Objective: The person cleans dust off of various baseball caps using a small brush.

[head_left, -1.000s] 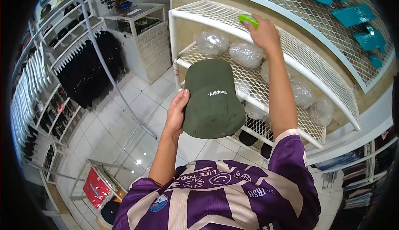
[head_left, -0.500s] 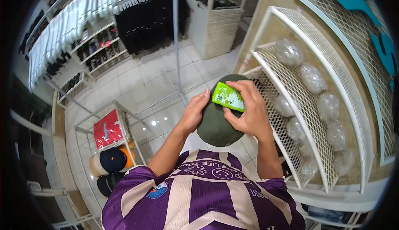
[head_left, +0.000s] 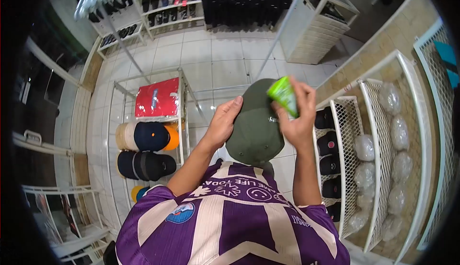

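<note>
A dark green cap [head_left: 256,131] hangs in front of my chest, its crown toward me and its brim pointing away. My left hand [head_left: 223,121] grips the cap's left side, thumb on top and the other fingers hidden beneath. In my right hand [head_left: 299,116] is a bright green flat object [head_left: 282,95] with a pale patterned face, pinched between thumb and fingers. It is tilted over the cap's right edge, and small light lettering shows on the cap below it.
To the left, a white rack [head_left: 182,116] holds a red packet [head_left: 157,98] and several caps [head_left: 151,136]. Mesh shelves [head_left: 376,169] with plastic-wrapped items and dark caps stand at the right. A metal pole [head_left: 282,25] rises ahead, near a glass-topped counter [head_left: 311,35].
The view has swung left. My right hand has lifted and tilted the green object toward the cap's right edge, uncovering the lettering. My left hand still holds the cap.
</note>
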`<state>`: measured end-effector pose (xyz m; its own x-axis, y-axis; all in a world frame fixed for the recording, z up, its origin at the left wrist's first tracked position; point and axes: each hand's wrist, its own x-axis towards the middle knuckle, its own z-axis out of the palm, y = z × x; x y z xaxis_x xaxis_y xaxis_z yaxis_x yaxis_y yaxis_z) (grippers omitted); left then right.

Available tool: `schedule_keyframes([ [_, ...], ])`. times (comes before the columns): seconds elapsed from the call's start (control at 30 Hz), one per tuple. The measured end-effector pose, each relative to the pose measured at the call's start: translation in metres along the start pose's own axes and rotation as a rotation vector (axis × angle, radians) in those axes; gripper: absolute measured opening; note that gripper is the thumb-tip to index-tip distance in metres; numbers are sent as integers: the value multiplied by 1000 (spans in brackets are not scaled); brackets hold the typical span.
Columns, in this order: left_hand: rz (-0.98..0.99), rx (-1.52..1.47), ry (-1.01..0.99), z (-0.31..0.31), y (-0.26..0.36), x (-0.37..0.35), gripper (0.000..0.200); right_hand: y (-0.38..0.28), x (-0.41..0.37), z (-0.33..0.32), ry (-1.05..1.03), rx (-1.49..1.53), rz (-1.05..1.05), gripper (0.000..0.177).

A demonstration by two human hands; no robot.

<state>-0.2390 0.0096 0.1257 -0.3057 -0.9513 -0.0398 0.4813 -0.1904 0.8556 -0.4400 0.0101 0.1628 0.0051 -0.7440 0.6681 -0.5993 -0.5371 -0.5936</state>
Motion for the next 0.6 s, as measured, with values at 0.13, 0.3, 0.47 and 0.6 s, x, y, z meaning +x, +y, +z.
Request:
schedule_keyframes([
  [0.13,18,-30,-28,-40,-5,-13,46,-5,-9,41,-233,64,-19,66],
  [0.3,91,126,80,-63,-7,-32,39,-9,2,61,-81,117,22,61],
  [0.47,144,133,61,-83,-8,-41,37,-16,-5,91,-379,131,-147,59],
  [0.6,146,256,194,-88,-15,-46,39,-13,2,94,-77,184,182,59],
])
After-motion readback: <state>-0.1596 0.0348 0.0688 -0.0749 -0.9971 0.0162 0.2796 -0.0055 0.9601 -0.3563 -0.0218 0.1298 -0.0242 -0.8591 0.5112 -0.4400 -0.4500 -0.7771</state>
